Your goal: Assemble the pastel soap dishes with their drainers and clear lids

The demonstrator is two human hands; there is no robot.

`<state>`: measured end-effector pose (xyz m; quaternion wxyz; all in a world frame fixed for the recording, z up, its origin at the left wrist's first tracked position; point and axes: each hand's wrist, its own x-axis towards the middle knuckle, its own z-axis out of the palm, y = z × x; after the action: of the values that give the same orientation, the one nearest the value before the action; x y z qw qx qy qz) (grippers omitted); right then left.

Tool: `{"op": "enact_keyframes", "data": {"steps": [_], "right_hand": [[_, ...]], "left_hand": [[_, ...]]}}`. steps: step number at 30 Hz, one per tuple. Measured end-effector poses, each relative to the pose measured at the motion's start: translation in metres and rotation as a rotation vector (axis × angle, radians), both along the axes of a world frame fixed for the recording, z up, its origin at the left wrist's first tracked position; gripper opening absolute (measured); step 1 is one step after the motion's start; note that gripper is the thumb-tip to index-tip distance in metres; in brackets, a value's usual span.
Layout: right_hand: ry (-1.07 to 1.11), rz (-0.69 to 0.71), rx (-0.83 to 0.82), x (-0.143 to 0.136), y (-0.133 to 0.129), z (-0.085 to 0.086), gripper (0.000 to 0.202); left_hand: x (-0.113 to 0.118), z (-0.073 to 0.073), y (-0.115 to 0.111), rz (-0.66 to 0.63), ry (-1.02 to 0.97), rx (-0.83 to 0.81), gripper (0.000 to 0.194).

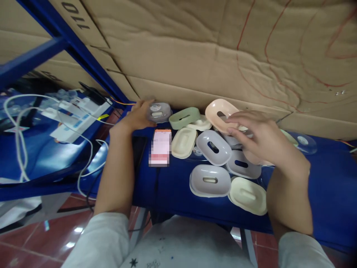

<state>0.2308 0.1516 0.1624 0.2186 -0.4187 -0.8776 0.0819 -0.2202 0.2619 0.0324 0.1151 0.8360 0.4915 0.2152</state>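
Note:
At the back of the blue tabletop, my left hand [139, 115] curls around the left side of a grey soap dish [164, 113] with a clear, labelled lid; some fingers are hidden behind it. My right hand [255, 132] pinches the right edge of a peach slotted soap dish [216, 111], which is tilted up. Between them lie a green slotted ring-shaped part [184, 118] and a cream piece [202, 123]. Nearer to me are a cream tray [184, 142], grey slotted dishes [206, 147], a grey dish on a cream base [210, 188] and another cream tray [248, 199].
A lit phone [161, 149] lies left of the dishes. Clear lids [306, 143] rest at the right. Cardboard [178, 56] walls the back. A white power strip [80, 121] and white cables [90, 156] occupy the left, beside a blue metal frame [58, 42].

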Motion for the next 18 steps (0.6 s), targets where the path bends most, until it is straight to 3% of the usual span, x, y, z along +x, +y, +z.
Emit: {"op": "enact_keyframes", "data": {"steps": [3,7,9,13,16,18], "right_hand": [[-0.021,0.0,-0.003,-0.007,0.005,-0.006,0.033],[0.013,-0.04,0.058,-0.015,0.005,-0.007,0.036],[0.034,-0.055,0.086,-0.021,0.004,-0.007,0.041],[0.04,0.009,0.044,-0.031,0.005,-0.012,0.062],[0.055,0.072,-0.026,-0.033,0.006,-0.017,0.066],[0.097,0.062,-0.043,-0.032,0.007,-0.017,0.062]], "left_hand": [[-0.006,-0.002,0.002,0.189,-0.017,-0.07,0.104],[0.005,0.031,-0.009,0.179,-0.067,-0.093,0.104],[0.024,0.054,-0.022,0.101,-0.113,-0.082,0.103],[0.084,0.095,-0.053,-0.192,-0.213,-0.088,0.094],[0.118,0.109,-0.067,-0.321,-0.312,-0.12,0.092],[0.126,0.111,-0.067,-0.356,-0.401,-0.167,0.096]]}}
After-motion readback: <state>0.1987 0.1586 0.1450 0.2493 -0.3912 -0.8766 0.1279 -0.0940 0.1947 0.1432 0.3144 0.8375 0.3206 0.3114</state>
